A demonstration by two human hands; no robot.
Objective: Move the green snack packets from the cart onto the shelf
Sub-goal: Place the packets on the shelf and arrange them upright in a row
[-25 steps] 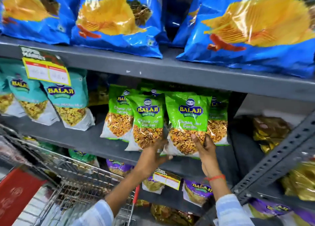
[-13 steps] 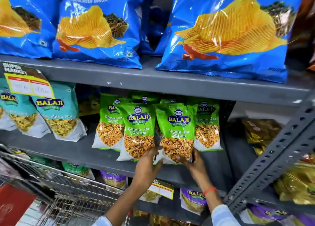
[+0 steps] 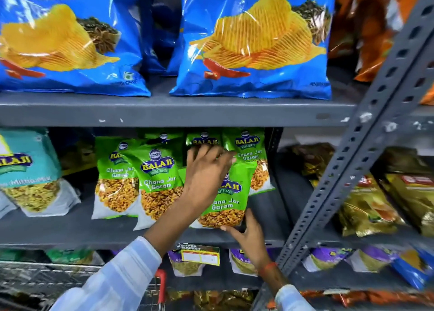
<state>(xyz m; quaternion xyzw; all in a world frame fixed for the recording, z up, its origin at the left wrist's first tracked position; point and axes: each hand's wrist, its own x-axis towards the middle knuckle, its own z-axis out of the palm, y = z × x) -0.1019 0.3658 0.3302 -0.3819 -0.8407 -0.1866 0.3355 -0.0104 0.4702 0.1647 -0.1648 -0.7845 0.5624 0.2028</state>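
Observation:
Several green snack packets stand on the middle grey shelf (image 3: 70, 234). The front green snack packet (image 3: 226, 205) leans tilted at the shelf's front edge. My left hand (image 3: 206, 169) lies over its top with fingers spread, the fingertips reaching a rear green packet (image 3: 204, 140). My right hand (image 3: 246, 232) cups the front packet's bottom right corner, thumb under its lower edge. Two more green packets (image 3: 157, 184) (image 3: 112, 181) stand to the left and one (image 3: 250, 151) behind on the right. The wire cart (image 3: 47, 277) shows at the bottom left.
Large blue chip bags (image 3: 253, 40) fill the shelf above. Teal packets (image 3: 28, 176) stand to the left, gold packets (image 3: 366, 207) to the right behind a slanted grey upright (image 3: 366, 132). Purple packets (image 3: 187, 263) and a yellow price tag (image 3: 199, 255) sit below. The cart's red handle (image 3: 160, 285) is near my left sleeve.
My left hand rose from the packet's lower edge to its top, reaching toward the rear row. The front packet now leans further right. The view has moved closer and up.

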